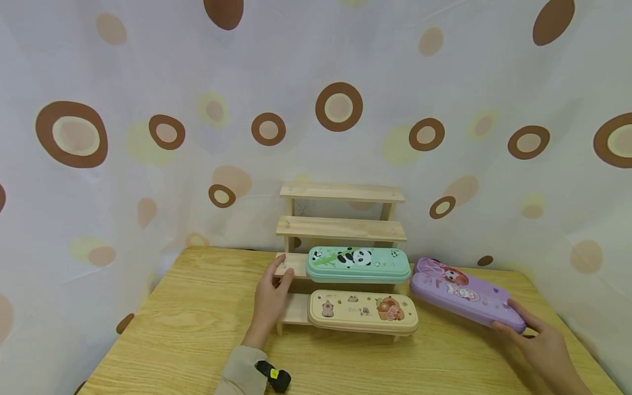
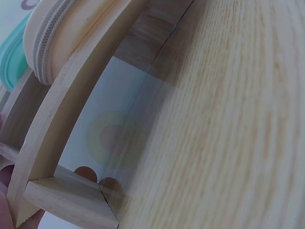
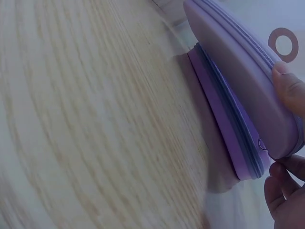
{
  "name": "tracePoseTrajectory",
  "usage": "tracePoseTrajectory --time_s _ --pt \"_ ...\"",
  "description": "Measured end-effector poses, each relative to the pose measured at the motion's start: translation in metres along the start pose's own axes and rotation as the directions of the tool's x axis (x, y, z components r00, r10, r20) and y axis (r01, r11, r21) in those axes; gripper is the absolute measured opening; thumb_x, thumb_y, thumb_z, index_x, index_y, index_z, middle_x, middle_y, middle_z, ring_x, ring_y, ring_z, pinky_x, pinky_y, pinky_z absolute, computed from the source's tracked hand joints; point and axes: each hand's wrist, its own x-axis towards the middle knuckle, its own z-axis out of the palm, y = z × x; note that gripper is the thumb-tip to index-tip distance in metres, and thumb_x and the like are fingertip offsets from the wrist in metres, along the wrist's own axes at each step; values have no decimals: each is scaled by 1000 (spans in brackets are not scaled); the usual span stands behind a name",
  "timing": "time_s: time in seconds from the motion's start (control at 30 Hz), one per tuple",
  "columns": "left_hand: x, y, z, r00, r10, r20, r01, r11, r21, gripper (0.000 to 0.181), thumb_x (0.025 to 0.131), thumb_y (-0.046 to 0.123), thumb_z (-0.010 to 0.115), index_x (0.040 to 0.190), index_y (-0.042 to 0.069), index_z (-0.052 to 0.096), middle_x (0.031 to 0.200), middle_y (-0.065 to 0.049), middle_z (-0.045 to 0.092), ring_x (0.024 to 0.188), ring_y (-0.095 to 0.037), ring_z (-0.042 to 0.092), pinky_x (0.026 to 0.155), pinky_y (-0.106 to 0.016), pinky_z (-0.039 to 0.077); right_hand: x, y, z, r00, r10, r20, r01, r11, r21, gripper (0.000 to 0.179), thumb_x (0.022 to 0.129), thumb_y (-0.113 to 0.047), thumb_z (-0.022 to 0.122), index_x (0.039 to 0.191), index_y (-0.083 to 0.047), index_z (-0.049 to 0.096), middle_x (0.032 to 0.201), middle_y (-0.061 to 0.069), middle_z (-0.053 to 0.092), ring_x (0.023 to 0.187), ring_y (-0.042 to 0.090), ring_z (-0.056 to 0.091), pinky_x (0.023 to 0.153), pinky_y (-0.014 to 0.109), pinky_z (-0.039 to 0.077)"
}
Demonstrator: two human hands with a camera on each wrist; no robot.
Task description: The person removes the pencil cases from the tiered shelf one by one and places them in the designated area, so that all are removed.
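Note:
My left hand (image 1: 270, 296) grips the left end of a wooden step rack (image 1: 340, 227) at its second tier from the bottom. In my right hand (image 1: 543, 343) is the right end of a lavender pencil case (image 1: 459, 302) with a white cartoon print, pinched between thumb and fingers. Just under and behind it lies a second purple pencil case (image 3: 226, 114), apart from the held one at the near end. A mint panda pencil case (image 1: 357, 264) rests on the rack's second tier, and a cream pencil case (image 1: 362, 311) on the lowest.
The rack stands at the back of a wood-grain table (image 1: 197, 323), close to a white curtain (image 1: 148, 66) with brown rings. Its upper two boards (image 1: 340, 191) show bare wood. A black strap with a small device (image 1: 274, 376) is on the left sleeve.

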Motion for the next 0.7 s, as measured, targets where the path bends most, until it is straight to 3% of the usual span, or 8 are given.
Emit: tracePoseTrajectory --time_s 0.2,0.33,0.4,0.47,0.53,0.6,0.7 --pt "0 1 1 1000 -5 -3 5 1000 4 48 100 38 59 143 17 52 147 -7 48 128 -27 50 101 -48 45 -3 1 1 1000 8 5 -8 1000 -27 75 91 -40 72 149 -4 39 131 45 44 74 14 49 53 22 38" --pt "-1 0 0 1000 -4 -2 4 1000 2 49 100 38 59 144 17 52 147 -7 48 129 -27 49 101 -48 44 -5 0 1 999 14 42 -12 999 -40 78 91 -43 71 150 -4 37 132 47 39 87 31 49 56 18 34" --pt "-1 0 0 1000 -5 -1 5 1000 2 49 100 38 59 144 17 52 147 -7 48 130 -27 48 101 -48 44 -4 -1 1 996 41 77 -37 998 -48 81 91 -47 69 151 -5 35 134 47 36 96 39 48 63 20 37" --pt "-1 0 0 1000 -8 0 8 1000 -2 49 100 38 59 143 17 52 147 -6 48 130 -26 48 101 -48 44 -2 -3 -1 988 83 133 -79 996 -33 84 92 -51 66 153 -6 29 139 46 30 111 47 46 78 29 46" --pt "-1 0 0 1000 -7 0 7 1000 -4 49 100 38 58 144 17 52 147 -6 48 130 -26 48 101 -48 44 1 -4 -3 973 125 196 -123 992 -22 88 92 -55 63 154 -7 23 142 45 23 127 56 35 94 49 44" --pt "-1 0 0 1000 -6 1 6 1000 -5 49 100 38 58 144 17 52 147 -6 48 130 -26 48 101 -48 44 4 -4 -5 955 157 251 -156 987 -22 91 92 -58 60 154 -6 18 144 45 18 131 62 24 98 68 33" --pt "0 0 0 1000 -2 1 2 1000 -3 49 100 38 58 144 16 52 147 -7 48 129 -27 49 101 -48 44 7 -4 -5 947 147 287 -145 989 -29 94 91 -58 61 153 -3 18 144 45 17 130 65 20 100 71 26"
